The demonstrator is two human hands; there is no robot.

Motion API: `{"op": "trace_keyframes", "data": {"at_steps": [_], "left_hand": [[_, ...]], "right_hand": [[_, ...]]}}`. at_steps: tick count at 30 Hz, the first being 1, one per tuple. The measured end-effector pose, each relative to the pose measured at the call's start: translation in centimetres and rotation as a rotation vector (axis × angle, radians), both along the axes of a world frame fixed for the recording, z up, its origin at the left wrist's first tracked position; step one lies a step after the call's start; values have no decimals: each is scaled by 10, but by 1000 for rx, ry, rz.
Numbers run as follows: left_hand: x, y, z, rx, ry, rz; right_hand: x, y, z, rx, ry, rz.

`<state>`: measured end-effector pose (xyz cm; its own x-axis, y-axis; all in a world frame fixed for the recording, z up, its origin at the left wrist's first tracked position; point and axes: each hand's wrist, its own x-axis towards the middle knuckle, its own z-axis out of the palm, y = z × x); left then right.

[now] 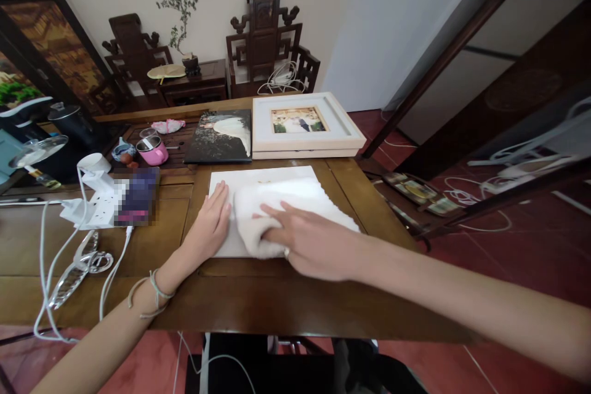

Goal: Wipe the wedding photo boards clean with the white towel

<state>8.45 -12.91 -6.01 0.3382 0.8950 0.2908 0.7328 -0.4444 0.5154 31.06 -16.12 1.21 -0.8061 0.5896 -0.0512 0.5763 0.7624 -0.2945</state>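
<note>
White cloth [300, 194] lies bunched over the middle and right of a pale board [240, 177] on the wooden table [277, 295], nearer me than the framed picture [339, 117]. The right hand [318, 243] has its fingers spread on top, the lower ones gripping a fold. The left hand [210, 221] rests flat along the board's left side, fingers close together, holding no object. I judge the work under way: cloth and board are together, but what's finished or left I can't tell. Small gold marks on the board are unreadable; no brand is legible.
</note>
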Motion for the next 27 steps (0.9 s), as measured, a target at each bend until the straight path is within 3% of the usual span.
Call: {"op": "trace_keyframes", "data": {"at_steps": [6,11,15,18,21,27], "left_hand": [[0,-1,-3,-28,112,-30],[1,-1,3,-16,108,-41],[0,-1,5,-8,98,-60],[-1,-1,1,-9,110,-37],[-3,-1,-4,-12,129,-25],[-2,-1,-4,-28,157,-19]], "right_hand": [[-26,61,2,-92,245,-276],[-66,89,8,-126,333,-201],[-72,97,9,-151,309,-142],[-52,98,11,-148,272,-178],[-14,96,13,-135,225,-256],[62,85,4,-44,82,-514]]}}
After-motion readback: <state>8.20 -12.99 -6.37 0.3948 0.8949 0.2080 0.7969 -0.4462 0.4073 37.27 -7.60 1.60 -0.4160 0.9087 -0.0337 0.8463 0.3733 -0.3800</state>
